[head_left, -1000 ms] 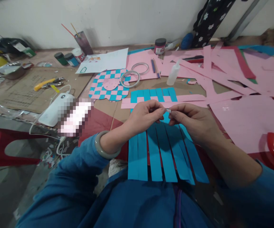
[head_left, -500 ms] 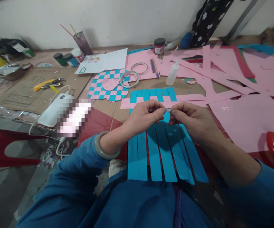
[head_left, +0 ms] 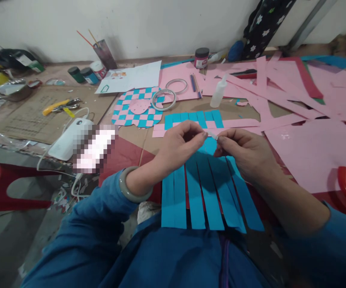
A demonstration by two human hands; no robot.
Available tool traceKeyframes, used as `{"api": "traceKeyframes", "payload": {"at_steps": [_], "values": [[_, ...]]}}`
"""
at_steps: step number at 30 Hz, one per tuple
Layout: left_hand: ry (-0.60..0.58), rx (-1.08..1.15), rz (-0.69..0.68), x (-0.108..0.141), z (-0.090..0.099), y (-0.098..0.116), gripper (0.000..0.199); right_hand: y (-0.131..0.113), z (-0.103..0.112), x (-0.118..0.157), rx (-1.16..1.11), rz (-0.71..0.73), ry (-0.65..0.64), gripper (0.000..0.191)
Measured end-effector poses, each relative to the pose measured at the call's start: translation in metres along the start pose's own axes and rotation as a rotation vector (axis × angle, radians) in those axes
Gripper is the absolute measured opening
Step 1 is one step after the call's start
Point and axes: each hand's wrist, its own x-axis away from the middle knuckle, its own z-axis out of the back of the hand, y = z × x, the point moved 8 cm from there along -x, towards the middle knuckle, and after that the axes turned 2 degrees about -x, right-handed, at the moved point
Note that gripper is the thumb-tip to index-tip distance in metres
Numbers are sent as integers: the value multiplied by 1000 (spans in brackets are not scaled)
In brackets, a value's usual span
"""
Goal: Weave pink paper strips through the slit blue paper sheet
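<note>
Head view, my own bench, items as found:

- Right hand point(head_left: 245, 154): thumb and fingers closed in a tight pinch on one end of a small white strip point(head_left: 212, 135).
- Left hand point(head_left: 179, 149): fingertips bunched together just beside the strip's other end; I cannot tell whether they grip it.
- Cyan paper sheet point(head_left: 209, 196): cut into long parallel strips, lying directly below both hands, its strips running toward my lap.
- Woven cyan-and-pink paper piece point(head_left: 193, 122): just beyond my hands, apart from them.
- Checkered paper mat point(head_left: 137, 108): farther off to the left, a roll of tape point(head_left: 163, 100) resting on its edge.
- Plastic squeeze bottle point(head_left: 219, 92): beyond the woven piece, near loose pink paper strips point(head_left: 281, 96).
- Pale stone bangle point(head_left: 132, 185): around my left wrist.
</note>
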Motion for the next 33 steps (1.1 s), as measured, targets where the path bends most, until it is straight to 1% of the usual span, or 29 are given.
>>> {"api": "traceKeyframes", "payload": {"at_steps": [2,5,8,16,33], "values": [[-30,-57,-55,2,-4,6,8,-1,1,0,15,5,15,17],[-86,-94,-34,4,-10,5,5,-1,0,0,27,19,21,15],[-107,-105,-8,4,-12,2,7,-2,-2,0,63,42,20,13],[-115,-73,23,3,-12,-2,9,-7,-2,4,175,88,43,11],[-134,-18,93,3,-14,-7,8,-8,-1,5,211,113,39,7]]}}
